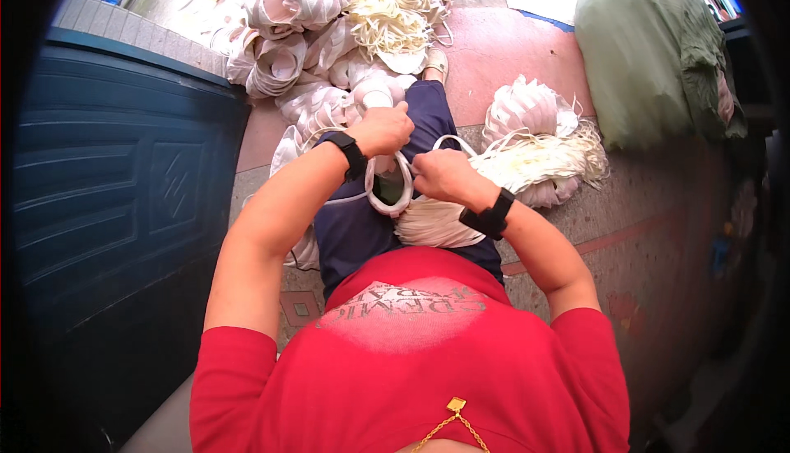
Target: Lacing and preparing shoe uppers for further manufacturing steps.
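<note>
Over my lap, a white looped band (389, 208) hangs between my two hands, with a dark opening in its middle. My left hand (383, 130) is closed at its upper left, fingers curled round the white material. Pinched fingers of my right hand (448, 176) meet the loop's right edge. A pale rounded piece (376, 95) shows just beyond my left hand. Under my right hand lies a bundle of cream strips (439, 221), across my dark trousers. A thin white cord runs leftward from the loop. My fingertips are partly hidden.
A large heap of pinkish-white rolled bands (276, 66) and cream strips (391, 17) lies ahead. Another banded bundle (527, 111) with loose strips (547, 157) sits on the right. A green sack (650, 62) stands far right; a blue panelled door (123, 148) flanks my left.
</note>
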`<state>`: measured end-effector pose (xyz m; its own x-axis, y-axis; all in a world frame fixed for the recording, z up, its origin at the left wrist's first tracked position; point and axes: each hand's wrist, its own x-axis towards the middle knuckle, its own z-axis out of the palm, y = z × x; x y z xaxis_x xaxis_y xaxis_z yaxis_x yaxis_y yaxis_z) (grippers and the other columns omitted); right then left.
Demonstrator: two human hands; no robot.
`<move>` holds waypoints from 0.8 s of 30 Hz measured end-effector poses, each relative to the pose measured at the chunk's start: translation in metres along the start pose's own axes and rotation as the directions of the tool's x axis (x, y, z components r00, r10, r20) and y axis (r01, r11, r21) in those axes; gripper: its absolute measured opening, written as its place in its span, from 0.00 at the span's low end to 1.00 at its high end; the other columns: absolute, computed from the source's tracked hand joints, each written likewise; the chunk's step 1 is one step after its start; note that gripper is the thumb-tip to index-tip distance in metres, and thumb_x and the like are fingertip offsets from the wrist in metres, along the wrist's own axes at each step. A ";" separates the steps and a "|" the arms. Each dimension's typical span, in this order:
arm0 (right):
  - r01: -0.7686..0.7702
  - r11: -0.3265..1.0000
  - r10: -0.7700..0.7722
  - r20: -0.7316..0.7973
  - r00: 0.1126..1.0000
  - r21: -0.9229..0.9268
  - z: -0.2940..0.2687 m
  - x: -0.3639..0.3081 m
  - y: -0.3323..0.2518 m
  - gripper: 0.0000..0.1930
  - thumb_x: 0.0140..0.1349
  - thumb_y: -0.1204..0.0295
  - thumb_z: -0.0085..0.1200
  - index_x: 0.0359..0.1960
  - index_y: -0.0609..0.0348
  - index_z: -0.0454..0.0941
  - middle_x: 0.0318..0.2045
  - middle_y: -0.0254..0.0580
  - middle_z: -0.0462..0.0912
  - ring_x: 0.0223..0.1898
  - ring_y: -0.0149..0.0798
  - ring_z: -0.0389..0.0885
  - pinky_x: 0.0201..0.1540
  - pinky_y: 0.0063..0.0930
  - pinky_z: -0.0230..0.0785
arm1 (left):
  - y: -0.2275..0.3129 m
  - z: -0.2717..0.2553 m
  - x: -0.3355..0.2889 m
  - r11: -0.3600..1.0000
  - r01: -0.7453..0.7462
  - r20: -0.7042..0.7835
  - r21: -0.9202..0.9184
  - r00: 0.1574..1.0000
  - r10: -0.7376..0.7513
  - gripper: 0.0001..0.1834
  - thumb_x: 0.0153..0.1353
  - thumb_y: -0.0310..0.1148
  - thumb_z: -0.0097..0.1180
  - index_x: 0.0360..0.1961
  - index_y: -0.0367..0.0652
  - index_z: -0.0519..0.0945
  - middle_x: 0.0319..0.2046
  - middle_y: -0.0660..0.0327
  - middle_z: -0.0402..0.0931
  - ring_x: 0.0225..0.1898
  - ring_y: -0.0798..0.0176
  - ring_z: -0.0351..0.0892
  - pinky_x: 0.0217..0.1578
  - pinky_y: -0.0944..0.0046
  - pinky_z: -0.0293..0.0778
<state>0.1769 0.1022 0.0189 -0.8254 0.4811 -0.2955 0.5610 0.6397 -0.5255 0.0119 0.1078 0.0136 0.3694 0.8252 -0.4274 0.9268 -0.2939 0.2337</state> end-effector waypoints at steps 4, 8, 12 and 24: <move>0.005 0.998 0.001 -0.084 0.996 0.064 0.020 0.002 0.000 0.10 0.47 0.67 0.45 0.20 0.61 0.73 0.19 0.51 0.76 0.25 0.52 0.76 0.29 0.42 0.68 | 0.003 0.005 0.011 0.966 -0.153 0.046 0.211 0.988 0.146 0.07 0.43 0.30 0.51 0.23 0.43 0.80 0.27 0.56 0.74 0.33 0.58 0.76 0.29 0.62 0.73; -0.028 0.992 0.043 -0.129 0.991 0.121 0.015 -0.001 -0.003 0.12 0.50 0.65 0.45 0.20 0.61 0.74 0.20 0.52 0.76 0.26 0.52 0.76 0.30 0.42 0.68 | -0.008 0.019 0.019 0.968 -0.152 -0.076 0.201 0.982 0.170 0.09 0.47 0.32 0.51 0.24 0.39 0.79 0.23 0.52 0.75 0.28 0.53 0.77 0.30 0.59 0.73; -0.074 0.973 0.115 -0.185 0.976 0.218 0.014 0.003 0.004 0.15 0.52 0.61 0.45 0.21 0.62 0.75 0.21 0.52 0.76 0.28 0.52 0.76 0.32 0.43 0.67 | -0.022 -0.010 0.024 0.907 0.256 -0.095 -0.335 0.948 -0.303 0.18 0.53 0.39 0.49 0.25 0.31 0.76 0.27 0.41 0.74 0.31 0.46 0.76 0.32 0.54 0.70; -0.047 0.967 0.093 -0.176 0.980 0.249 0.016 -0.001 0.000 0.16 0.53 0.60 0.44 0.22 0.63 0.74 0.21 0.53 0.76 0.28 0.53 0.76 0.32 0.43 0.67 | -0.017 -0.035 0.007 0.987 0.029 0.197 -0.156 0.980 0.003 0.10 0.43 0.34 0.56 0.26 0.40 0.79 0.27 0.53 0.77 0.34 0.53 0.76 0.35 0.59 0.70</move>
<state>0.1767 0.0914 0.0065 -0.7455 0.6365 -0.1979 0.5657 0.4471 -0.6929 -0.0037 0.1358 0.0369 0.3779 0.7133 -0.5902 0.9152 -0.1912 0.3548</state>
